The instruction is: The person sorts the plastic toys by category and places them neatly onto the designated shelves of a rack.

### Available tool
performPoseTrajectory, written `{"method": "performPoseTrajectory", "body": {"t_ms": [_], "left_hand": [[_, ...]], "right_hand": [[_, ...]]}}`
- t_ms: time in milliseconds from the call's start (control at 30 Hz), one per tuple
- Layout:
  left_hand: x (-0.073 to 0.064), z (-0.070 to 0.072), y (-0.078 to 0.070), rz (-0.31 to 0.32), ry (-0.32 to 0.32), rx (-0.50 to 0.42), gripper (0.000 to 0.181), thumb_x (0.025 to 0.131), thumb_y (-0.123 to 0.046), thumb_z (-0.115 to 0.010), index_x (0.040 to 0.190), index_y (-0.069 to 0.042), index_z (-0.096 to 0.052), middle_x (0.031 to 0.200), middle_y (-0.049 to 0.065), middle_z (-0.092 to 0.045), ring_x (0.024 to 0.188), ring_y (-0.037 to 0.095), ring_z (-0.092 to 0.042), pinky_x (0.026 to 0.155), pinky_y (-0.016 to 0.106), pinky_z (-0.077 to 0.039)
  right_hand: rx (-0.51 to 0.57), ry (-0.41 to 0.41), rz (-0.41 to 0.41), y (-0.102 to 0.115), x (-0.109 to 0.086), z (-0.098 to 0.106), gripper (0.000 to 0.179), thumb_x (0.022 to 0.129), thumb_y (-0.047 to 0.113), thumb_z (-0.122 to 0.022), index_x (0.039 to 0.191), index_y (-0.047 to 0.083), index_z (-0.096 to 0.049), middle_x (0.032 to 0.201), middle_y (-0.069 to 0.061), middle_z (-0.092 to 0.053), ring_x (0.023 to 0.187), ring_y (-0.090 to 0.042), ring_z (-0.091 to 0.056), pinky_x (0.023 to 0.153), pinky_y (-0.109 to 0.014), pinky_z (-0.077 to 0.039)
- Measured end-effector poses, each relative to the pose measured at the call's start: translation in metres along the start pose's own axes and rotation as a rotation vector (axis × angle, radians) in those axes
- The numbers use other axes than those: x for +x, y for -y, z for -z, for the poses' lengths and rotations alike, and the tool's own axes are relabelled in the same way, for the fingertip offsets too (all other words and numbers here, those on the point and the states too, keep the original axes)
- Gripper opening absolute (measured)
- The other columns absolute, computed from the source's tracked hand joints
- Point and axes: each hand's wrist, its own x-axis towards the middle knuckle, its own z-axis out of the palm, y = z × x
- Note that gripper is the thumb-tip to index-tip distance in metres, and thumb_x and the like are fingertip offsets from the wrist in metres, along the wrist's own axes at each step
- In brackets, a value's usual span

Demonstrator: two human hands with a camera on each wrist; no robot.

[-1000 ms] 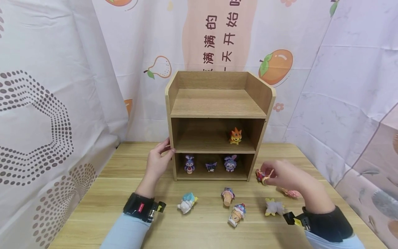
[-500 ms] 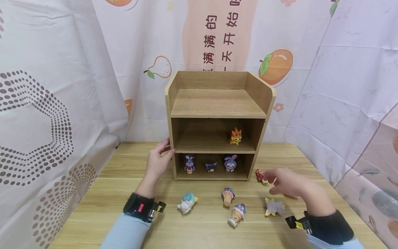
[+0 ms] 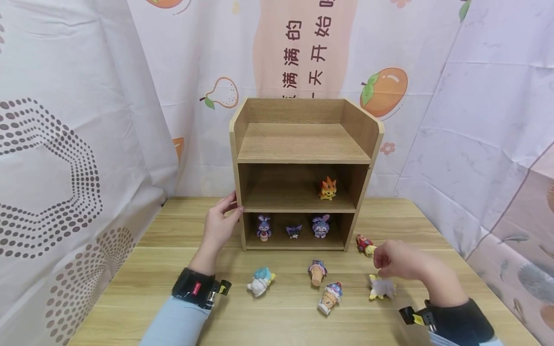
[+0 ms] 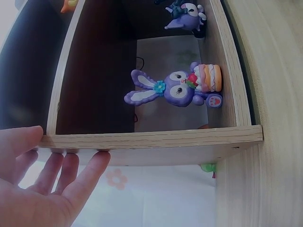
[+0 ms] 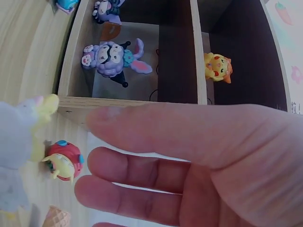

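My left hand (image 3: 220, 226) is at the left side of the wooden shelf unit (image 3: 303, 162), thumb on the front edge and straight fingertips against the outer panel. My right hand (image 3: 402, 259) hovers over the table right of the unit, holding nothing, with thumb and fingers apart in the right wrist view. Just below it lies a grey and yellow figurine (image 3: 382, 287). Beyond its fingertips a figurine in red with a yellow head (image 3: 365, 245) lies on its side. On the bottom shelf stand a purple rabbit figurine (image 4: 177, 89), a small dark purple one (image 3: 294, 231) and another purple rabbit (image 5: 110, 59).
An orange and yellow figurine (image 3: 328, 188) stands on the middle shelf. In front of the unit lie a white and blue figurine (image 3: 261, 281) and two cone-shaped figurines, the farther (image 3: 317, 273) and the nearer (image 3: 330, 298). A printed curtain (image 3: 199, 144) hangs behind the table.
My right hand has left the red figurine and drawn back toward the grey and yellow one. A pink figurine seen earlier is now hidden behind this hand. My left hand stays put.
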Motion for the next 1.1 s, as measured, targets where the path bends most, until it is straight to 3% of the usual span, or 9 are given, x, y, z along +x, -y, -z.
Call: {"method": "performPoseTrajectory", "body": {"t_ms": [700,800,900,1100], "left_hand": [[0.000,0.000,-0.002,0.029,0.003,0.006,0.052,0.096,-0.002,-0.070,0.145,-0.002,-0.055,0.139,0.017,-0.059,0.120,0.035,-0.061,0.080,0.026,-0.061],[-0.004,-0.001,-0.017,0.040,0.007,0.020,0.051,0.096,0.002,-0.068,0.144,0.002,-0.053,0.138,0.021,-0.059,0.121,0.037,-0.061,0.081,0.027,-0.061],[-0.004,-0.001,-0.018,0.052,0.005,0.035,0.051,0.096,0.003,-0.066,0.145,0.003,-0.052,0.139,0.022,-0.058,0.121,0.039,-0.060,0.082,0.029,-0.061],[0.000,-0.001,0.000,0.020,-0.001,0.015,0.051,0.095,-0.002,-0.070,0.144,-0.002,-0.056,0.138,0.017,-0.060,0.119,0.037,-0.062,0.079,0.026,-0.061]], "right_hand": [[0.075,0.045,-0.020,-0.006,0.000,-0.019,0.014,0.078,0.000,-0.077,0.079,0.012,-0.070,0.073,0.008,-0.059,0.066,-0.005,-0.052,0.056,-0.025,-0.049],[0.052,0.042,-0.018,-0.006,0.001,-0.020,0.013,0.078,0.000,-0.077,0.081,0.012,-0.070,0.073,0.008,-0.057,0.065,-0.005,-0.050,0.056,-0.024,-0.047],[0.006,0.037,-0.031,-0.007,0.002,-0.021,0.012,0.077,0.002,-0.076,0.085,0.011,-0.072,0.075,0.008,-0.057,0.067,-0.007,-0.049,0.057,-0.026,-0.046],[-0.030,0.034,-0.053,-0.010,0.004,-0.023,0.023,0.072,0.003,-0.076,0.095,0.008,-0.074,0.082,0.006,-0.061,0.073,-0.010,-0.050,0.063,-0.028,-0.047]]}}
